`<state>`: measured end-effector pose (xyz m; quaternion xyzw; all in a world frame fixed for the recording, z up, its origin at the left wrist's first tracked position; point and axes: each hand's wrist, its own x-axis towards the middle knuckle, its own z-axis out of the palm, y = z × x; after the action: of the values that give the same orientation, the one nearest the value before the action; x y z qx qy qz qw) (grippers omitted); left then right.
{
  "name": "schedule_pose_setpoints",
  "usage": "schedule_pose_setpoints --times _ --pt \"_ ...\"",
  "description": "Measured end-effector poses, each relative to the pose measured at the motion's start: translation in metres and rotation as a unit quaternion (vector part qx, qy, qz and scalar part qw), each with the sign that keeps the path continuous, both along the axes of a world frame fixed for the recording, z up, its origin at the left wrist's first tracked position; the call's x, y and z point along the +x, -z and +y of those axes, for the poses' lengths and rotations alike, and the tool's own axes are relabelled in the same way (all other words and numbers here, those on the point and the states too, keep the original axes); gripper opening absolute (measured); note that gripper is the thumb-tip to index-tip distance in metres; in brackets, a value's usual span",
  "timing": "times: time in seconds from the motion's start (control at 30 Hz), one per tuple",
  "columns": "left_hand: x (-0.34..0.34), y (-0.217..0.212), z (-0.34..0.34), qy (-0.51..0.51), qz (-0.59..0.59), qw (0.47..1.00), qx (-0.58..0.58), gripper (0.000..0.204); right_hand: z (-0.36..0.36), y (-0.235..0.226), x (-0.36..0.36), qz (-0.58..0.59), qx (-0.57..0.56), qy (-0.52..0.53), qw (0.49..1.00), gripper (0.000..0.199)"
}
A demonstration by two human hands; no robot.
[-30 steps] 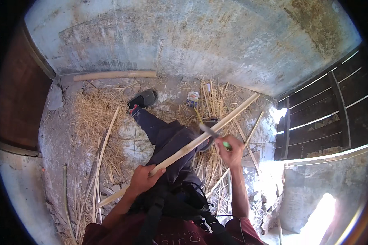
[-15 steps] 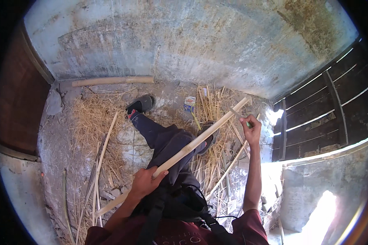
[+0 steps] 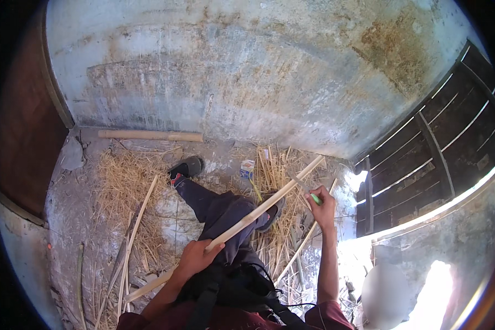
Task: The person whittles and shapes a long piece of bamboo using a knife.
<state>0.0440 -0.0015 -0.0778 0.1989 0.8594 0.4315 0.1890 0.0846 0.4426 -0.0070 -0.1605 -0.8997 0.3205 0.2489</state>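
A long pale bamboo strip [image 3: 253, 216] slants across my lap from lower left to upper right. Around its lower part my left hand [image 3: 197, 256] is closed, thumb lying along the top. My right hand [image 3: 320, 207] grips the green handle of a knife [image 3: 316, 198]. The knife's thin grey blade reaches left to the strip, near its far end, and appears to touch its edge. My legs in dark trousers [image 3: 220, 212] are under the strip, and one dark shoe [image 3: 188, 166] sticks out on the left.
Shavings [image 3: 126, 192] and split strips [image 3: 269, 242] litter the floor on both sides. A bamboo pole [image 3: 151, 135] lies along the stained wall [image 3: 203, 66]. A small box [image 3: 247, 168] sits beyond my legs. Dark slatted boards [image 3: 418, 170] stand at right; a blurred round patch [image 3: 386, 296] shows lower right.
My right hand with the knife has moved slightly left and nearer along the strip, its wrist turned so more green handle shows. The whole view has tilted up a little.
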Motion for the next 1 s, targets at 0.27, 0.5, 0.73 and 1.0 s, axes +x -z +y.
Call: schedule_pose_setpoints --times 0.27,0.5,0.73,1.0 --pt "0.002 0.005 -0.005 0.010 0.010 1.000 0.010 0.057 -0.015 0.010 -0.008 -0.155 0.125 0.060 0.978 0.010" --pt "0.002 0.002 -0.001 0.031 0.040 0.998 -0.032 0.058 0.014 0.029 -0.034 -0.157 0.234 0.095 0.955 0.016" --pt "0.005 0.002 0.007 0.025 0.082 0.996 -0.035 0.058 0.035 0.056 -0.069 -0.164 0.271 0.107 0.942 0.013" --pt "0.003 0.008 -0.006 0.017 0.090 0.996 -0.007 0.055 0.280 0.172 -0.017 -0.298 0.178 0.299 0.889 0.033"
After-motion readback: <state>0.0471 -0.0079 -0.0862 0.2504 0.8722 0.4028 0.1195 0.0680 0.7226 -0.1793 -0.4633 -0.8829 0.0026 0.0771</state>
